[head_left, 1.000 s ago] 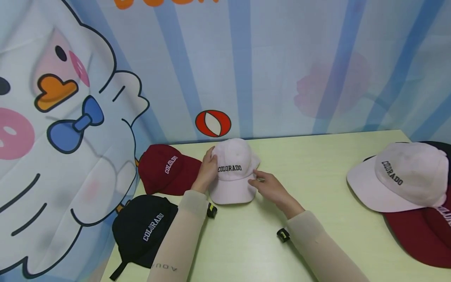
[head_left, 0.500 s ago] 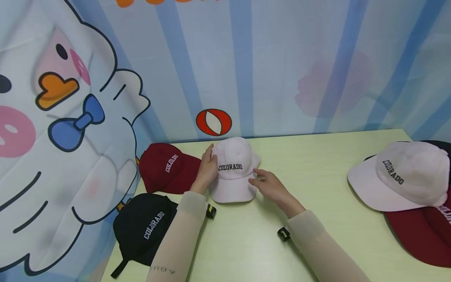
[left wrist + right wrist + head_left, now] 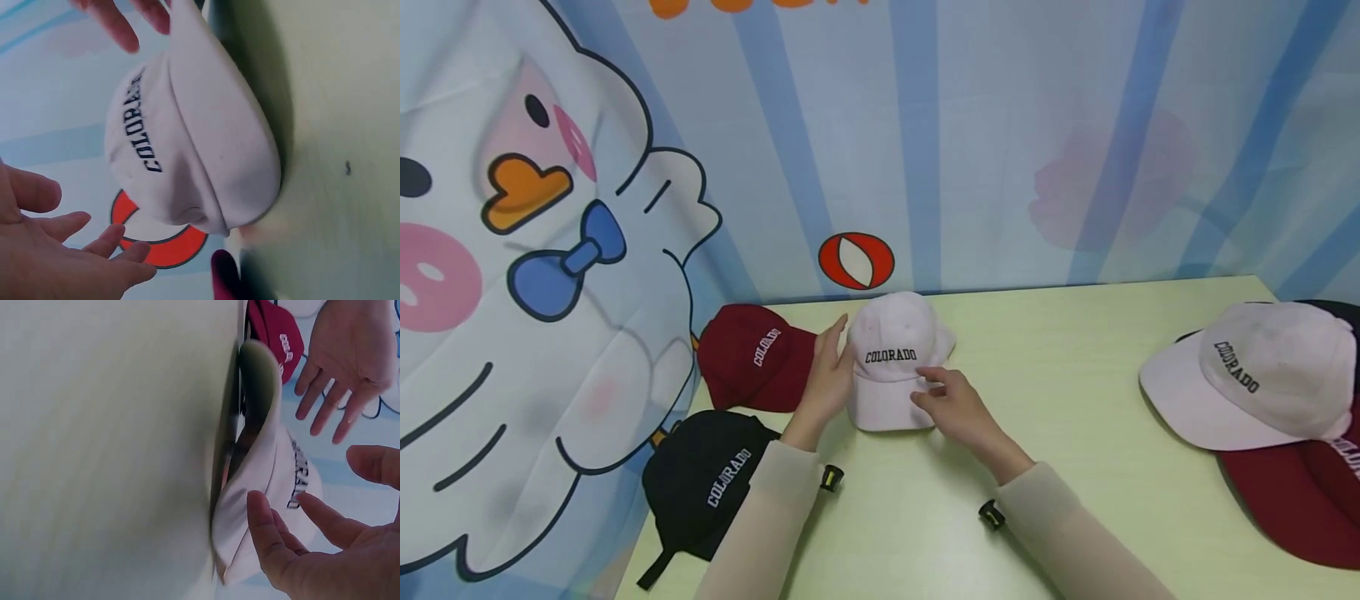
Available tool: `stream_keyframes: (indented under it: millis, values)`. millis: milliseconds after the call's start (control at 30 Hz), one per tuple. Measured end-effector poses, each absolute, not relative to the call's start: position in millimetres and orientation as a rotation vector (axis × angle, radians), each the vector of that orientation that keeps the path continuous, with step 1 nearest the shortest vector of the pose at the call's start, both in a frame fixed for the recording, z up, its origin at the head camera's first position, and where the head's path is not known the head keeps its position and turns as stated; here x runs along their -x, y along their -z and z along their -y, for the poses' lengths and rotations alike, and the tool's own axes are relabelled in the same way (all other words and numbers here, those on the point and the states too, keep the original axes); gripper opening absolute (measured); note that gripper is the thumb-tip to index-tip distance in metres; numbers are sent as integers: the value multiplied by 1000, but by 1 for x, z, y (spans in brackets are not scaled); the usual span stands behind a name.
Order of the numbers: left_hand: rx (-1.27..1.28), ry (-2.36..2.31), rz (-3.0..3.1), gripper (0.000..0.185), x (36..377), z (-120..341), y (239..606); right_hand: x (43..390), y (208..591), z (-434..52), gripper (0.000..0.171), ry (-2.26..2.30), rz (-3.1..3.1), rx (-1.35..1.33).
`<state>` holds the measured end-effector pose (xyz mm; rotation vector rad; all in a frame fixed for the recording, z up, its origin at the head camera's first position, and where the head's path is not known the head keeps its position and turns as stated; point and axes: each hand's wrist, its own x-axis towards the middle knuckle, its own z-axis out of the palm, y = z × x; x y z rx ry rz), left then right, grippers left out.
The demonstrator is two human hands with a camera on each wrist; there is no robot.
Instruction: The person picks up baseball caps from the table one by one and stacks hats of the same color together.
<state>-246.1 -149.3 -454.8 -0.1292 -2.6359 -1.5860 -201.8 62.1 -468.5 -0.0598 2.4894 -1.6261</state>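
A pale pink cap (image 3: 891, 358) lettered COLORADO sits upright near the table's far edge, brim toward me. My left hand (image 3: 826, 375) stands beside the cap's left side with fingers straight, a small gap from the crown; the left wrist view shows the open palm (image 3: 62, 250) apart from the cap (image 3: 187, 144). My right hand (image 3: 947, 400) hovers at the right of the brim with fingers loosely spread. In the right wrist view its thumb (image 3: 262, 531) lies close against the brim edge of the cap (image 3: 269, 481); I cannot tell whether it touches.
A dark red cap (image 3: 752, 354) lies just left of the pink one, and a black cap (image 3: 707, 475) sits nearer at the table's left edge. At far right another pink cap (image 3: 1255, 375) rests on a dark red one (image 3: 1300, 492). A cartoon backdrop (image 3: 925, 125) hangs behind the pale green table (image 3: 1075, 350).
My left hand has come off the crown and drawn back a little. My right hand has shifted left, from beside the cap to over the brim's right side. The cap stays put.
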Motion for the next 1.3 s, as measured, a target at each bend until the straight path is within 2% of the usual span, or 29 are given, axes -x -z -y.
stream_keyframes:
  millis: [267, 567, 900, 1133, 1300]
  values:
    - [258, 1406, 2695, 53, 197, 172, 450, 184, 468, -36, 45, 1634, -2496, 206]
    - [130, 1316, 2681, 51, 140, 212, 451, 166, 468, -3, 49, 1586, -2360, 485]
    - [-173, 1219, 2486, 49, 91, 258, 440, 147, 468, 28, 61, 1531, -2036, 519]
    - [-408, 1141, 2309, 51, 82, 286, 447, 140, 466, 37, 65, 1534, -1904, 464]
    - [-644, 1161, 2421, 64, 82, 302, 455, 138, 469, 41, 66, 1523, -1866, 469]
